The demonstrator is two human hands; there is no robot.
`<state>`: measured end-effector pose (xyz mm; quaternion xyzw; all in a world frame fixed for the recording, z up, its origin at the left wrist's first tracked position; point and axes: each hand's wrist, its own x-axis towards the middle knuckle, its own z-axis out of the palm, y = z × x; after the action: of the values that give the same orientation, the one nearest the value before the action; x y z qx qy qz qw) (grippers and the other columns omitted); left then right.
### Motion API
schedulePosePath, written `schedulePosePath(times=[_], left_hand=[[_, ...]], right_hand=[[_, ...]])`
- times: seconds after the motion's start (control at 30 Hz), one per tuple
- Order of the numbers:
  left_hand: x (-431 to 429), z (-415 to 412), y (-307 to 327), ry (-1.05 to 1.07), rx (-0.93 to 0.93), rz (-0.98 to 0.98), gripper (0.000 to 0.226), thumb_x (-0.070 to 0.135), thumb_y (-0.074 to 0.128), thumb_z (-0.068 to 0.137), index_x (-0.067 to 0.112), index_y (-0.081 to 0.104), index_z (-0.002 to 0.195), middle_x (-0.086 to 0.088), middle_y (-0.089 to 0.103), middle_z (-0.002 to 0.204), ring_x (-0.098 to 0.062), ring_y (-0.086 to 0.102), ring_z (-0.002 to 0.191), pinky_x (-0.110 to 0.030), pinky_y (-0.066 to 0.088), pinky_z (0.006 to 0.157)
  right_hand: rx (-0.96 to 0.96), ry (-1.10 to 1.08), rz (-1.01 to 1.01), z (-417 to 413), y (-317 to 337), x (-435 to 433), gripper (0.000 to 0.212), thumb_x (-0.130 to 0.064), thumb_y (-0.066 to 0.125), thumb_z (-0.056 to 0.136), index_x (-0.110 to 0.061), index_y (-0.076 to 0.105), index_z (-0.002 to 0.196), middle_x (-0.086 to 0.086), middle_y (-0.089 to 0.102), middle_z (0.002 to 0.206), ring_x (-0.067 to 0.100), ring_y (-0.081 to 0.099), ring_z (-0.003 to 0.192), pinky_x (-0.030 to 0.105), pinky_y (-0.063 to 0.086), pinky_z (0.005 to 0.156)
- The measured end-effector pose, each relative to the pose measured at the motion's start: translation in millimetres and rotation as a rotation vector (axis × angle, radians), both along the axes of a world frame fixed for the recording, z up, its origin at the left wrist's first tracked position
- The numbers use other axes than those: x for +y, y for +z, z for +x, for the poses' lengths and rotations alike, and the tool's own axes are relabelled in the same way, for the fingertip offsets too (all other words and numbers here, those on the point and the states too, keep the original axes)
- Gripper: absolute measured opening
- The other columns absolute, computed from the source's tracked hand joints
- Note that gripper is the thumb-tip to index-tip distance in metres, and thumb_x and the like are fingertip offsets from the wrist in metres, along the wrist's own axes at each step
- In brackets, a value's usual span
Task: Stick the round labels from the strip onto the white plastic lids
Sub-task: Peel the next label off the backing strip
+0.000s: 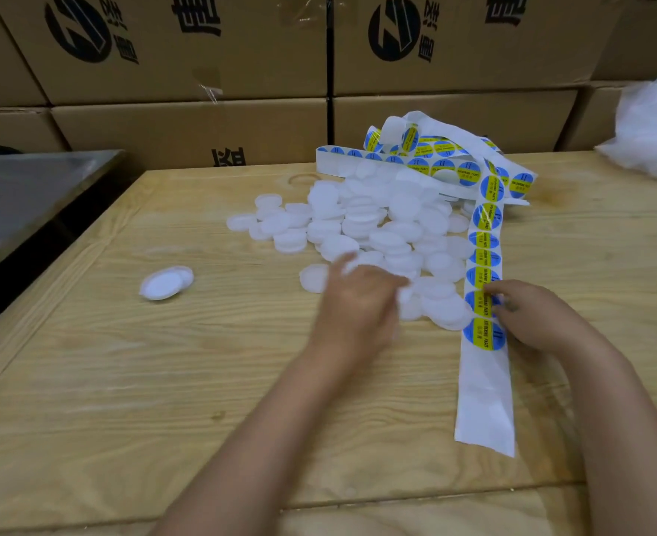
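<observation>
**On the bench (125,381): peel clean, take one lid**

Brown cartons (187,121) are stacked behind the wooden bench; the white lids (361,222) lie heaped in the middle of it, with one lone lid (162,284) well apart to the left. The strip (483,241) runs from a tangle behind the heap down towards me along the heap's right side, and its near end is bare backing (485,400).

My right hand (531,319) pinches the right edge of a label (479,303), the second one up from the bare backing; my left hand (357,307) is over the near edge of the heap, too blurred for me to tell whether it has closed on a lid or only touches one.

As I judge it, the step is to lift this label while fetching a lid. I should peel slowly from the edge so the label does not curl onto itself or tear. The backing is loose and may lift with it, so a spare finger ought to hold it flat. With the left I want one lid alone, flat face up, brought close beside the strip; then I lay the label centred and press outward from the middle.
</observation>
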<state>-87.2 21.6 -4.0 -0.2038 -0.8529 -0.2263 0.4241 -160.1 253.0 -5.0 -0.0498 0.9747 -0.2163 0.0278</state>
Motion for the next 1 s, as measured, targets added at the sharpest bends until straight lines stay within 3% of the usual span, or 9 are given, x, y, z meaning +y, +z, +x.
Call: schedulePosePath(times=[0.1, 0.2, 0.33, 0.5, 0.73, 1.0], left_hand=[[52, 0, -12, -0.14, -0.262, -0.096, 0.015, 0.009, 0.062, 0.082, 0.01, 0.071, 0.094, -0.003, 0.071, 0.092, -0.022, 0.064, 0.094, -0.044, 0.023, 0.11], [69, -8, -18, -0.118, -0.522, -0.25, 0.027, 0.023, 0.052, 0.092, 0.019, 0.06, 0.117, 0.002, 0.061, 0.12, -0.013, 0.046, 0.122, -0.037, -0.003, 0.114], [73, -19, -21, -0.131, -0.615, -0.347, 0.041, 0.022, 0.048, 0.092, 0.019, 0.046, 0.132, 0.008, 0.043, 0.142, -0.01, 0.022, 0.139, -0.05, -0.015, 0.112], [84, -21, -18, -0.069, -0.579, -0.393, 0.035, 0.028, 0.044, 0.092, 0.021, 0.055, 0.124, 0.001, 0.042, 0.127, -0.021, 0.025, 0.128, -0.053, -0.014, 0.111], [92, -24, -21, -0.068, -0.556, -0.299, 0.028, 0.029, 0.058, 0.084, 0.015, 0.058, 0.107, 0.009, 0.049, 0.127, -0.015, 0.02, 0.134, -0.052, -0.019, 0.107], [98, -28, -13, -0.025, -0.534, -0.272, 0.024, 0.024, 0.061, 0.077, 0.014, 0.054, 0.098, 0.005, 0.059, 0.099, -0.016, 0.044, 0.114, -0.052, -0.021, 0.107]], right_hand=[[0.059, -0.032, -0.022, 0, 1, -3, 0.037, -0.003, 0.04, 0.093, -0.011, 0.061, 0.122, 0.011, 0.057, 0.131, 0.031, 0.05, 0.118, 0.031, 0.038, 0.089], [0.112, -0.061, -0.075, 1, 1, -5, 0.035, -0.003, 0.04, 0.093, -0.009, 0.064, 0.117, 0.012, 0.062, 0.123, 0.03, 0.054, 0.112, 0.026, 0.035, 0.08], [0.145, -0.075, -0.097, 0, 0, -5, 0.035, -0.002, 0.041, 0.091, -0.009, 0.064, 0.116, 0.013, 0.064, 0.12, 0.029, 0.055, 0.11, 0.025, 0.036, 0.079], [0.173, -0.065, -0.11, 1, 0, -8, 0.035, -0.002, 0.041, 0.09, -0.007, 0.063, 0.117, 0.015, 0.063, 0.119, 0.031, 0.054, 0.111, 0.034, 0.042, 0.089], [0.179, -0.044, -0.1, 2, 0, -10, 0.038, -0.002, 0.039, 0.09, -0.008, 0.061, 0.12, 0.015, 0.061, 0.122, 0.033, 0.055, 0.11, 0.035, 0.042, 0.087], [0.172, -0.032, -0.116, 3, 3, -11, 0.038, -0.002, 0.04, 0.088, -0.01, 0.064, 0.116, 0.014, 0.065, 0.114, 0.031, 0.056, 0.106, 0.034, 0.043, 0.084]])
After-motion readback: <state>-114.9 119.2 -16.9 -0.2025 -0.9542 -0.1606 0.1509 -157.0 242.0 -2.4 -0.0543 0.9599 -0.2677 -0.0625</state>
